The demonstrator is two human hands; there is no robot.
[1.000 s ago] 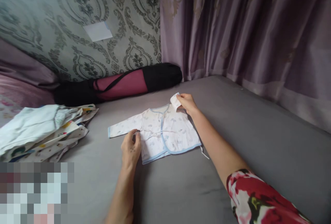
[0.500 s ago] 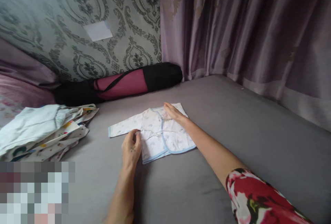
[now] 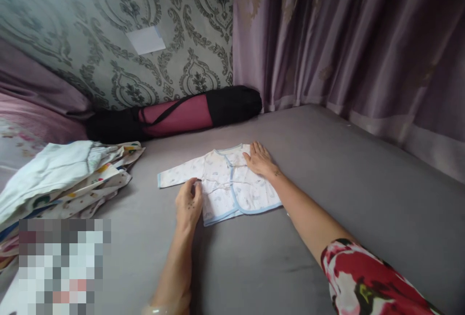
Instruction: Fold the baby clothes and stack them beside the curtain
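A small white baby shirt (image 3: pixel 218 191) with blue trim and a faint print lies front up on the grey bed sheet. Its left-side sleeve stretches out flat; the other sleeve does not show. My left hand (image 3: pixel 189 202) is closed in a pinch at the shirt's left side edge, just below that sleeve. Spread flat, my right hand (image 3: pixel 260 161) rests palm down on the shirt's right shoulder, its forearm crossing the lower right corner.
A pile of folded clothes (image 3: pixel 65 169) sits on the left of the grey sheet (image 3: pixel 247 266). Along the patterned wall lies a long black and maroon bag (image 3: pixel 181 116). Purple curtains (image 3: pixel 308 39) hang at the right. A blurred patch covers the lower left.
My right hand has slid outward to the right over the shirt's shoulder, and its fingers have spread. My left hand keeps its pinch at the side edge. The view has shifted slightly.
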